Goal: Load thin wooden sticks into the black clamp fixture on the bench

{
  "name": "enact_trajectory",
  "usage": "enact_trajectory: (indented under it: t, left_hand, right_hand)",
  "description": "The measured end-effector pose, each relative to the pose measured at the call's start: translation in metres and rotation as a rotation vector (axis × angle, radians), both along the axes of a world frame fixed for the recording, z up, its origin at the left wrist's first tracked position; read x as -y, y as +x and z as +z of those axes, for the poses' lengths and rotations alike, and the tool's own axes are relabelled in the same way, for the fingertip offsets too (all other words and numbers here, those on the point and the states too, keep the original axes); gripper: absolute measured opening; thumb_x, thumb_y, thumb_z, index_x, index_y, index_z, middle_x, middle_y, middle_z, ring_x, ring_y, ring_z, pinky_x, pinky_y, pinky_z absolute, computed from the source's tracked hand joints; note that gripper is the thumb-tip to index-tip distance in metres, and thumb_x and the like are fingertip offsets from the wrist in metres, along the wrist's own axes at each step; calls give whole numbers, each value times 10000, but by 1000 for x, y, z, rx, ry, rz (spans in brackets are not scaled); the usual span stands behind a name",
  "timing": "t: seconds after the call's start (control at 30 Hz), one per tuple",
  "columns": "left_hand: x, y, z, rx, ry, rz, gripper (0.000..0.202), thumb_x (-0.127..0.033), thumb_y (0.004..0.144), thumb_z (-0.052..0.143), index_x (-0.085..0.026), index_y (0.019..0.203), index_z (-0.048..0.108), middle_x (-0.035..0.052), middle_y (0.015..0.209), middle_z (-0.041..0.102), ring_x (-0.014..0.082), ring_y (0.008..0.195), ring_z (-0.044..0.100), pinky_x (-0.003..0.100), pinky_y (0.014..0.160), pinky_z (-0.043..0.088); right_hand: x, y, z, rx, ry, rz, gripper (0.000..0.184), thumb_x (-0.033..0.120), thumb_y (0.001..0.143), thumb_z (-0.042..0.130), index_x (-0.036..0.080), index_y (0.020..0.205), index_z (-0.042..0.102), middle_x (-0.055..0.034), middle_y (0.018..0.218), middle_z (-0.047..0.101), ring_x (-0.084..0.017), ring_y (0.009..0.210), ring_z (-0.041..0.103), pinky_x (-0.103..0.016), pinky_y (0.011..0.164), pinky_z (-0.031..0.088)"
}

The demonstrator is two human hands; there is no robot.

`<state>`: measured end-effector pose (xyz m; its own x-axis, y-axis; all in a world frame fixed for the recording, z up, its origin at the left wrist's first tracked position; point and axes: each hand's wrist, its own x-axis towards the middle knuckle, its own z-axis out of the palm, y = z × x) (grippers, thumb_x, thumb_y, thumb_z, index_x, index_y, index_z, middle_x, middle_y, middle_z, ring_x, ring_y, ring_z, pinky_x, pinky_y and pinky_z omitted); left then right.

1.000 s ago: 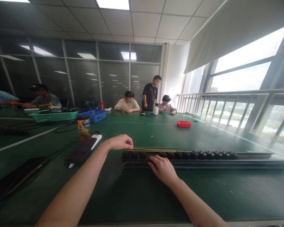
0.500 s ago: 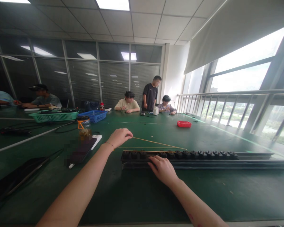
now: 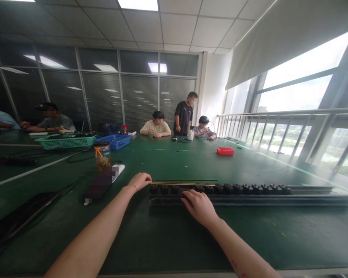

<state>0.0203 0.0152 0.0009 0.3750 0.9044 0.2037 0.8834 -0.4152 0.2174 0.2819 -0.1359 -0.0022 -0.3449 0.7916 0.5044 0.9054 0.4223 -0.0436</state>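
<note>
My left hand [image 3: 140, 180] pinches the left end of a thin yellowish stick [image 3: 174, 183], low over the table at the left end of a long black rail [image 3: 249, 201]. The stick lies nearly parallel to the rail. Behind it another thin stick [image 3: 191, 180] lies on the table. A row of small black blocks [image 3: 237, 189] stands along the rail's top. My right hand [image 3: 201, 207] is closed over the rail's near side, thumb in front and fingers over the top, among the blocks. Its fingertips are partly hidden.
A dark phone-like slab [image 3: 98, 189], a bottle with an orange strap [image 3: 103, 152], a blue basket [image 3: 117, 143] and a green basket [image 3: 65, 143] stand left. A red tray [image 3: 225, 151] lies farther back. Several people sit or stand around the far side.
My left hand has come down and slightly left with the stick, which has gone from slanting to nearly level beside the rail. The right hand has stayed in place.
</note>
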Motion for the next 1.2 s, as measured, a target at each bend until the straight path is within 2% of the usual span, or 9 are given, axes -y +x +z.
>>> enact_trajectory:
  t: [0.2,0.3,0.43,0.53,0.63,0.8,0.97,1.1,1.2]
  left_hand:
    - [5,-5,-7,4,59,24,163,-309,727,502,-221,724,639,20,802,619,153,749,562,243,665,413]
    - [6,-2,1,66,106,40,184,-328,721,505,-219,792,635,29,872,612,159,760,559,252,675,414]
    - [18,8,38,211,-56,-67,335,-446,748,447,-187,839,639,32,863,641,164,800,564,240,707,415]
    - [36,17,72,144,-264,-239,383,-510,691,503,-194,848,649,4,814,654,146,756,571,209,661,408]
    - [51,25,89,31,-326,-326,319,-452,640,585,-209,833,658,-13,773,659,129,710,577,189,618,398]
    - [54,31,83,-75,-268,-320,192,-349,641,598,-196,740,660,-8,718,658,118,687,586,175,584,392]
    - [54,32,81,-77,-185,-343,187,-339,687,549,-192,755,642,-12,722,657,105,673,584,167,578,389]
    - [49,30,83,-40,-17,-261,198,-341,715,515,-204,783,640,-9,776,663,113,701,584,181,602,394]
    - [37,25,74,-46,51,-187,186,-323,713,514,-209,775,647,-8,788,665,120,723,587,189,628,399]
  right_hand:
    - [2,-3,1,-8,-12,8,353,366,884,265,218,1042,544,-48,922,609,-133,817,573,-228,665,400]
    - [2,-3,2,-17,-24,15,361,363,884,261,210,1049,543,-51,925,608,-139,830,571,-235,671,402]
    - [1,-1,2,-18,-32,9,365,364,883,260,208,1052,543,-50,945,605,-141,827,569,-242,674,403]
    - [0,-1,1,-16,-34,8,365,365,883,259,208,1056,540,-50,946,605,-138,824,569,-238,674,401]
    - [0,-2,-1,-10,-33,9,363,366,884,260,212,1060,537,-46,939,606,-134,819,571,-234,670,401]
    - [1,-5,-3,-1,-40,4,363,374,882,265,211,1060,537,-42,951,605,-131,830,572,-230,681,405]
    - [1,-5,-3,9,-46,-6,372,385,882,262,212,1054,542,-48,956,606,-126,819,574,-225,679,408]
    - [1,-4,-4,11,-49,-13,374,387,881,262,214,1060,541,-48,964,605,-128,822,574,-226,681,409]
    - [0,-3,-5,15,-49,-18,377,385,882,257,214,1063,539,-47,967,604,-130,825,574,-230,676,408]
